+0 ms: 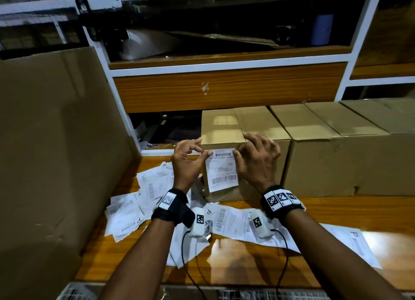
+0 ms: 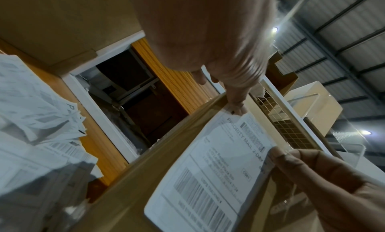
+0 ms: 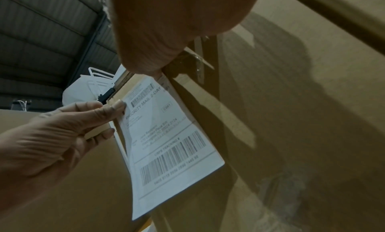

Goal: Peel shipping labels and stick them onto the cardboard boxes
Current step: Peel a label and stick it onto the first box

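1. Two hands hold one label (image 1: pixel 222 169) against the near side of a box (image 1: pixel 221 129) that stands on the desk (image 1: pixel 336 212), toward its back edge.
2. Left hand (image 1: pixel 187 159): thumb and forefinger pinch the label's top left corner; the other fingers are loosely curled and clear of the paper.
3. Right hand (image 1: pixel 258 157): thumb at the label's top right corner, fingers curled over the box's top near edge. The right wrist view shows the thumb on that corner, but whether a finger sits behind the paper I cannot tell.
4. Label: upright, barcode at the bottom, "PRIORITY MAIL 2-DAY" near the top. Its top edge lies just below the box's top edge. In the right wrist view its left side curves away from the cardboard, so it probably is not yet pressed flat there.
5. More boxes (image 1: pixel 332 147) stand in a row to the right of the first, touching it, along the desk's back edge.
6. Loose sheets (image 1: pixel 134 207) lie piled toward the desk's left side and spread across its middle, beneath both wrists.
7. Large cardboard (image 1: pixel 49 142) stands upright at the desk's left edge.
8. Shelves (image 1: pixel 224 63) with white frames rise behind the boxes.
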A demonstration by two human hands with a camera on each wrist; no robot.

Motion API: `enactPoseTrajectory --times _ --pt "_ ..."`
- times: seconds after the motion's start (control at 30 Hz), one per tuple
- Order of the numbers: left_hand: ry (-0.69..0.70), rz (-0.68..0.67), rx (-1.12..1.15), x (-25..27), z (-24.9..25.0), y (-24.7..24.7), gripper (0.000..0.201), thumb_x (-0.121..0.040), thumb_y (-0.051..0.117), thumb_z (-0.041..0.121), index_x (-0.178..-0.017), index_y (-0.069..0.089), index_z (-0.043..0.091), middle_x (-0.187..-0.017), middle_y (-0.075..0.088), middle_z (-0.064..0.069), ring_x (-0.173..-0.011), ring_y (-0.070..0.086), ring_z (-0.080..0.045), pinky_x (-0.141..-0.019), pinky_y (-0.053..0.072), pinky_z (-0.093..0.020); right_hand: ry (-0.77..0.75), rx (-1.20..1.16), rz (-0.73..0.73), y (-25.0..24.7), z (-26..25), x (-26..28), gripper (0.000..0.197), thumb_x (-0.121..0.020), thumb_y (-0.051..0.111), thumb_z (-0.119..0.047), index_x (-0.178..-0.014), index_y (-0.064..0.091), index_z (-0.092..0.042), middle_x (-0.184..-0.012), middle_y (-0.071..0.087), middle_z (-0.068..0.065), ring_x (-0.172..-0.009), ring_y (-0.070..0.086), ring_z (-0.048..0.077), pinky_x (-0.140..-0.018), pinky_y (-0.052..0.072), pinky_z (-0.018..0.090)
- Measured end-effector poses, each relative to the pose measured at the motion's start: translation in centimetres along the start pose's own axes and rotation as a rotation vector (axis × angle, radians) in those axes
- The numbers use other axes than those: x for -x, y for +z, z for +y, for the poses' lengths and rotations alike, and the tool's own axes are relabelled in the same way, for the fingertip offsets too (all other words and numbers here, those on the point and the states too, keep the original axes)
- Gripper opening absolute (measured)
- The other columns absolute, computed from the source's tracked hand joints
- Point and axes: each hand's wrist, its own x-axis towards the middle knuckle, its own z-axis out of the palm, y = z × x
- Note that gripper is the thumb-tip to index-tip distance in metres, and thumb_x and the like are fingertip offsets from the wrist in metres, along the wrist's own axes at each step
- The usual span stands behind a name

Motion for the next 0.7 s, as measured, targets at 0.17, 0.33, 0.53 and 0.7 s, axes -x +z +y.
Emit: enactPoseTrajectory --times 0.17,0.33,0.53,0.7 --pt "0.027 -0.053 -0.036 -0.7 -0.3 -0.4 0.034 -0.075 0.09 0.023 -0.103 0.072 0.019 -0.114 0.069 0.001 -0.108 0.063 -0.014 -0.083 0.055 -0.036 0.075 -0.081 -0.003 -0.4 0.3 -0.3 0.045 -0.086 0.077 -0.041 -0.124 0.062 -0.023 -0.125 0.066 0.003 -0.13 0.052 0.026 -0.108 0.011 0.032" --pt "0.11 -0.118 -0.123 -1.0 -0.5 -0.6 0.034 -0.087 0.079 0.014 -0.12 0.072 0.01 -0.116 0.068 -0.004 -0.112 0.06 -0.018 -0.092 0.054 -0.039 0.021 -0.058 0.011 -0.6 0.2 -0.2 0.032 -0.088 0.072 -0.03 -0.116 0.061 -0.023 -0.122 0.067 0.002 -0.126 0.054 0.026 -0.108 0.017 0.039" --pt "0.191 -0.226 -0.208 -0.8 -0.7 -0.2 0.026 -0.097 0.064 0.007 -0.123 0.065 0.002 -0.137 0.062 -0.011 -0.136 0.049 -0.025 -0.114 0.04 -0.041 0.033 -0.033 0.048 0.1 -0.2 0.0 0.046 -0.088 0.065 -0.05 -0.126 0.056 -0.024 -0.126 0.062 0.001 -0.124 0.047 0.022 -0.112 0.01 0.031" --pt "0.121 -0.268 -0.135 -0.5 -0.9 0.1 0.029 -0.104 0.052 0.011 -0.132 0.057 0.004 -0.15 0.054 -0.006 -0.147 0.039 -0.018 -0.119 0.037 -0.042 0.036 0.093 0.04 0.9 -0.8 -0.5 0.054 -0.081 0.066 -0.069 -0.115 0.062 -0.027 -0.122 0.063 -0.001 -0.119 0.048 0.025 -0.107 0.016 0.039"
